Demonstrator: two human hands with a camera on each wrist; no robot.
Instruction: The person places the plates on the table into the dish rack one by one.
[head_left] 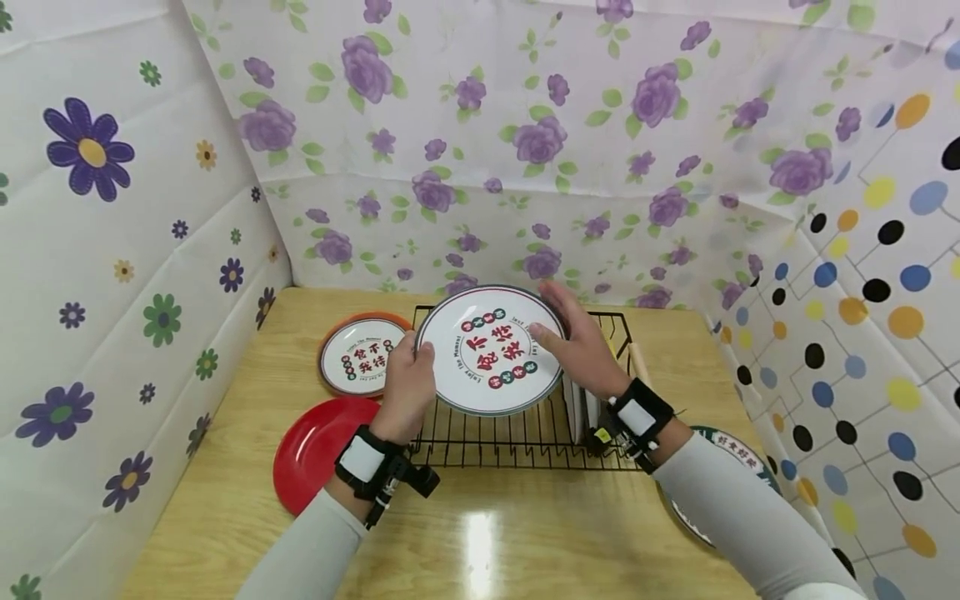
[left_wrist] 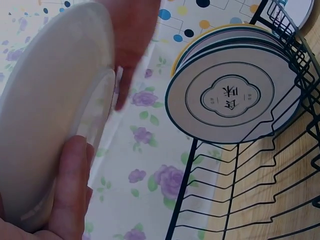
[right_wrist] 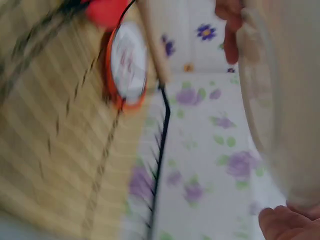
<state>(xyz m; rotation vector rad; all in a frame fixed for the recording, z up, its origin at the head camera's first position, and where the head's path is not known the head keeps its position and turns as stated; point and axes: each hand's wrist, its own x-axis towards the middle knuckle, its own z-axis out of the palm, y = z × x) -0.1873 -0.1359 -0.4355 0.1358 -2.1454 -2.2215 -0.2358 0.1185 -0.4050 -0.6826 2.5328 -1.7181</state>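
Observation:
A white plate (head_left: pixel 487 379) with red and green lettering is held above the black wire rack (head_left: pixel 480 454). My left hand (head_left: pixel 408 387) grips its left edge, thumb on top and fingers beneath, as the left wrist view (left_wrist: pixel 72 190) shows. At the plate's right edge is my right hand (head_left: pixel 585 346), its thumb over the face and its fingers extended along the rim. Several plates stand upright in the rack's right part; the front one (left_wrist: pixel 230 115) shows a dark green rim in the left wrist view.
Left of the rack, a small white plate (head_left: pixel 356 358) lies on an orange one (head_left: pixel 326 385), with a red plate (head_left: pixel 307 450) nearer. A green-rimmed plate (head_left: pixel 750 458) lies at the right, partly under my right forearm. Patterned cloths surround the wooden table (head_left: pixel 480 517).

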